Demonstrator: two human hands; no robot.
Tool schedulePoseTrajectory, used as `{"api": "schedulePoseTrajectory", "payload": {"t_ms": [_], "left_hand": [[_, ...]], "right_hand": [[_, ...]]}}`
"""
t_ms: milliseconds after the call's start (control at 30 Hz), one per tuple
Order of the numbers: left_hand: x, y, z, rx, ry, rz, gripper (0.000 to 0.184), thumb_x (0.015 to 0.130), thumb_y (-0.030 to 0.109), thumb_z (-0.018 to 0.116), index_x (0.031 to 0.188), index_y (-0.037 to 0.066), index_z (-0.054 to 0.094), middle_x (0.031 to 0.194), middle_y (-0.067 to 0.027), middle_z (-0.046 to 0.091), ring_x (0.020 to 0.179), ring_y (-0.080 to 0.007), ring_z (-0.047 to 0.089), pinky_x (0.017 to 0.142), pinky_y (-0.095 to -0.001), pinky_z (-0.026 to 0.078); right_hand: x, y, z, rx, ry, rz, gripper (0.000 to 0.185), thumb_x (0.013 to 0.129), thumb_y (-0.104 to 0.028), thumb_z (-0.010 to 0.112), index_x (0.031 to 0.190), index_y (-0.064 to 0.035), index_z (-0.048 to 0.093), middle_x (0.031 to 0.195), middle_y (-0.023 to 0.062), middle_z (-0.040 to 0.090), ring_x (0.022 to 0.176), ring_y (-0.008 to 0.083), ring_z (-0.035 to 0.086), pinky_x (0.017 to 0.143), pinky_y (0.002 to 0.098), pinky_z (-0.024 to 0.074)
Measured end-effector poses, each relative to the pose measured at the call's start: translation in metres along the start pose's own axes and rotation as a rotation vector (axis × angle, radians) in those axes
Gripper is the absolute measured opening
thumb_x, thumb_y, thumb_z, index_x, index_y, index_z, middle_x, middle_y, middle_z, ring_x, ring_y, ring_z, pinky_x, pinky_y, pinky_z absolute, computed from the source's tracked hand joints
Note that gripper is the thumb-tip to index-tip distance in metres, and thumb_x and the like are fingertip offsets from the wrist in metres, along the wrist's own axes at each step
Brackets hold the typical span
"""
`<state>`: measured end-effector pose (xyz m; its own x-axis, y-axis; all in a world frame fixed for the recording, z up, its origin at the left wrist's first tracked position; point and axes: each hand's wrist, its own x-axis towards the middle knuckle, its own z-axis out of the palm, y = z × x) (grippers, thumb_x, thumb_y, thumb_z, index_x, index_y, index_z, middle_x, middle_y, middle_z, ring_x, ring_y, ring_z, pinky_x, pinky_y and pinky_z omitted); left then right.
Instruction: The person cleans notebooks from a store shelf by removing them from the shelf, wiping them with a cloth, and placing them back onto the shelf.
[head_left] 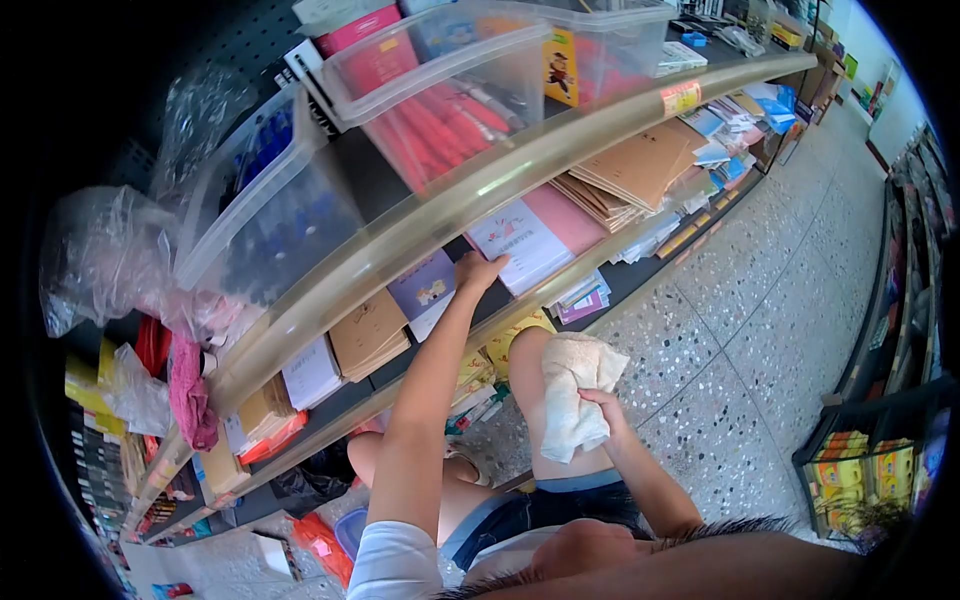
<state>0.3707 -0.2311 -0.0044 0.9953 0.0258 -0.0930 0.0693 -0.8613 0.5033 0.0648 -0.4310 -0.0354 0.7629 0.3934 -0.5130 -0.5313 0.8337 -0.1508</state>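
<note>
My left hand (pixel 481 271) reaches onto the middle shelf, fingers closed at the left edge of a white notebook (pixel 522 243) with a small pink picture on its cover. The notebook lies at the front of a pink stack (pixel 572 214). To the left of that hand is a purple notebook (pixel 424 287) with a cartoon cover. Down by my bare knee, my right hand (pixel 607 411) is closed around a crumpled whitish cloth (pixel 580 385), which rests against my leg.
Brown kraft notebooks (pixel 368 338) and brown paper envelopes (pixel 640 160) line the same shelf. Above stand clear plastic bins holding red pens (pixel 440 125) and blue pens (pixel 268 145). A pink cloth (pixel 190 395) hangs at the left. The speckled floor (pixel 740 330) runs to racks on the right.
</note>
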Motion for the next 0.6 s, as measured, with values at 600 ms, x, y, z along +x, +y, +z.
{"api": "schedulePoseTrajectory", "payload": {"t_ms": [600], "left_hand": [[-0.019, 0.049, -0.022, -0.003, 0.116, 0.033, 0.040, 0.072, 0.026, 0.075, 0.096, -0.003, 0.061, 0.091, -0.0211, 0.066, 0.087, -0.0353, 0.064, 0.079, -0.0397, 0.052]], "right_hand": [[0.000, -0.004, -0.007, 0.006, -0.017, 0.000, 0.044, 0.080, -0.006, 0.060, 0.121, 0.0033, 0.050, 0.106, 0.0173, 0.063, 0.092, 0.0295, 0.065, 0.083, 0.0419, 0.0534]]}}
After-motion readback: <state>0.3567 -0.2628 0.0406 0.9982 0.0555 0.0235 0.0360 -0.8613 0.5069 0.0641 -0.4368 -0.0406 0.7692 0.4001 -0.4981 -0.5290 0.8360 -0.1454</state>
